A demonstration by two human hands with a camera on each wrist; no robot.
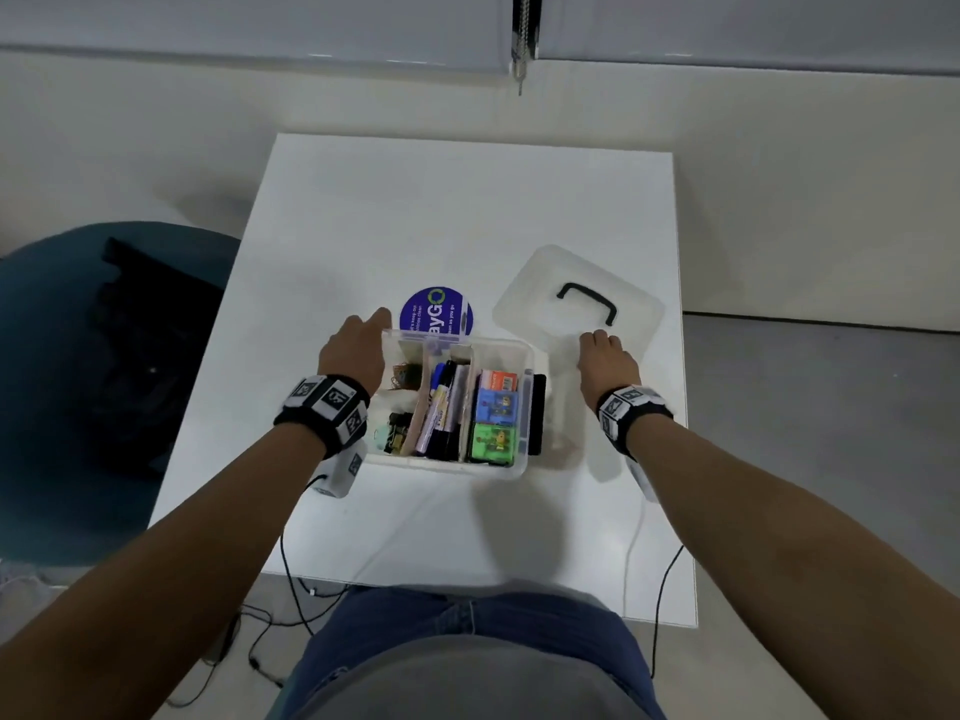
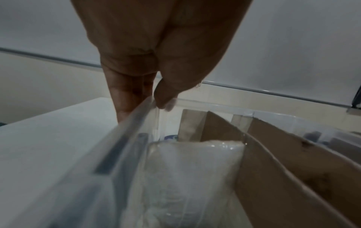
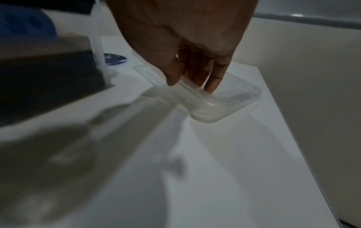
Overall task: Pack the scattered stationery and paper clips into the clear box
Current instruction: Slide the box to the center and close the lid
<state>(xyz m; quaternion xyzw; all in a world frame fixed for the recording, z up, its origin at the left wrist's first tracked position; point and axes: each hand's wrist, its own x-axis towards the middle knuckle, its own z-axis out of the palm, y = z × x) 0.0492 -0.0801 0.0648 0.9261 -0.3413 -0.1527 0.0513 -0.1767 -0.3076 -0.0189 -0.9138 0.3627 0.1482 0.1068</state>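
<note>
Between the hands, on the white worktop [image 1: 363, 210]: the clear box [image 1: 522, 402], open, split by cardboard dividers [image 2: 293, 162]. Inside, nearest the left hand [image 1: 353, 350]: a tangle of paper clips [image 1: 405, 375] at the far end, binder clips [image 1: 397, 431] at the near end. In the middle lane: markers [image 1: 441, 407] laid lengthwise. On the side toward the right hand [image 1: 608, 363]: three small packs [image 1: 496, 410], orange, blue and green, in a row. Left hand gripping the box's far left corner, thumb [image 2: 166, 95] hooked over the rim, fingers [image 2: 126, 92] down the outside wall. Beyond the right side of the box: the lid [image 1: 540, 298], frosted, black handle [image 1: 587, 301] up, lying at an angle on the worktop and touching nothing but the right hand. Right hand pinching the lid's near edge, thumb [image 3: 171, 72] on one side of the rim, fingers [image 3: 215, 77] on the other, reaching into the lid. Beyond the left hand and just behind the box: a round blue sticker [image 1: 436, 309] flat on the worktop, partly hidden by the box's far wall. Black latch [image 1: 538, 413] on the box's right wall. Left of the left arm, off the worktop: a teal seat [image 1: 52, 314] with something dark on it.
</note>
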